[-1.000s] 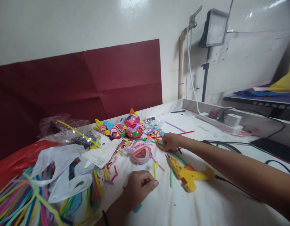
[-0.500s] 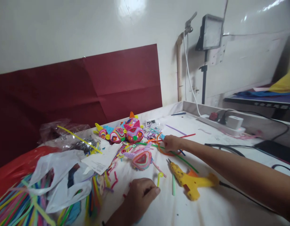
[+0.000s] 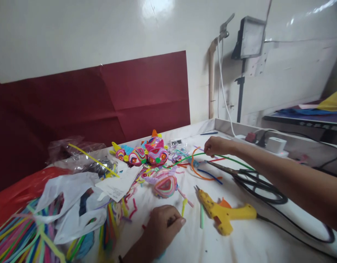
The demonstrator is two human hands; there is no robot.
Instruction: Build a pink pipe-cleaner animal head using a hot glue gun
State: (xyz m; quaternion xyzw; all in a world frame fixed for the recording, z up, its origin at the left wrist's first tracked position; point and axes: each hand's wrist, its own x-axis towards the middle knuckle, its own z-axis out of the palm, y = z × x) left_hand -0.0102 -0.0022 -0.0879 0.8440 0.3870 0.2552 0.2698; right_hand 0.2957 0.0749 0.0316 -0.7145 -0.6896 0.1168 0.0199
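My right hand (image 3: 214,146) reaches over the far right of the table, its fingers pinched on a long green pipe cleaner (image 3: 235,160) that arcs out on both sides. My left hand (image 3: 165,226) rests low in the middle, fingers curled. A short yellow pipe cleaner (image 3: 184,207) stands up from its thumb tip. Just beyond lies a pink, striped pipe-cleaner fish shape (image 3: 165,184). Beneath my right hand are an orange pipe cleaner (image 3: 194,164), a blue one (image 3: 209,176) and black-handled scissors (image 3: 260,186).
A yellow glue gun (image 3: 224,213) lies between my arms, its cord running right. Several finished striped animal heads (image 3: 157,153) sit at the back. White plastic bags (image 3: 66,190) and bundled pipe cleaners (image 3: 23,233) fill the left. A power strip (image 3: 278,148) stands at the back right.
My right hand has lifted and moved away to the right, raising the green pipe cleaner. The scissors now show beneath my right arm. The yellow piece at my left hand has turned slightly.
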